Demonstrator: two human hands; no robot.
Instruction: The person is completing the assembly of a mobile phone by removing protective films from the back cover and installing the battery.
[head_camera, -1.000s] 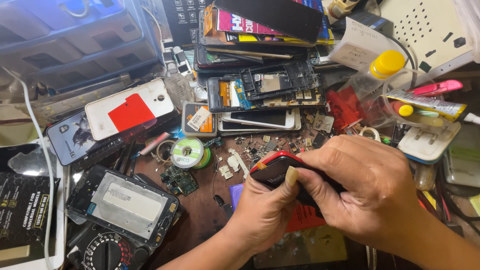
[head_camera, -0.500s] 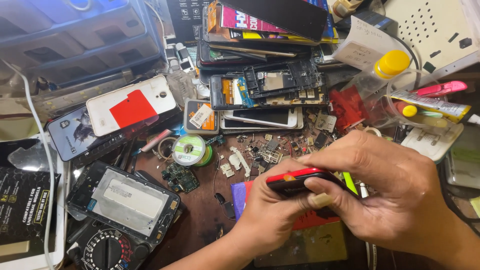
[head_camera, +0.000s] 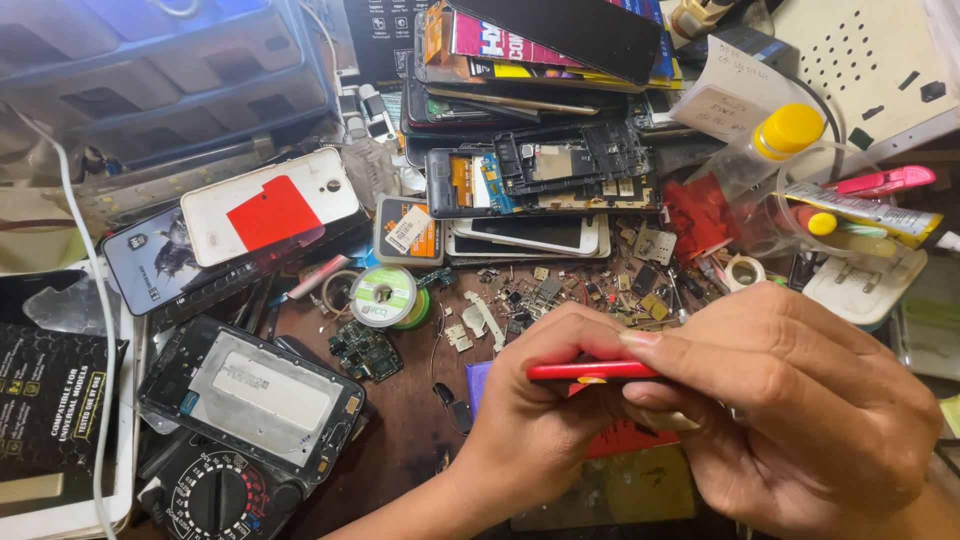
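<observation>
Gripping red phone (head_camera: 592, 371) edge-up | both hands clamp it | long axis left-right

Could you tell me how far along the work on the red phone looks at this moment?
Done: hard to tell; the red phone looks closed along its visible edge. In hand: the left hand and right hand both grip it edge-on above the wooden bench. Left: opened phone frames and loose small parts lie unassembled nearby.

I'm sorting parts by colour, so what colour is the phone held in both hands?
Red, seen edge-on: the phone sits between left hand and right hand, head view.
</observation>
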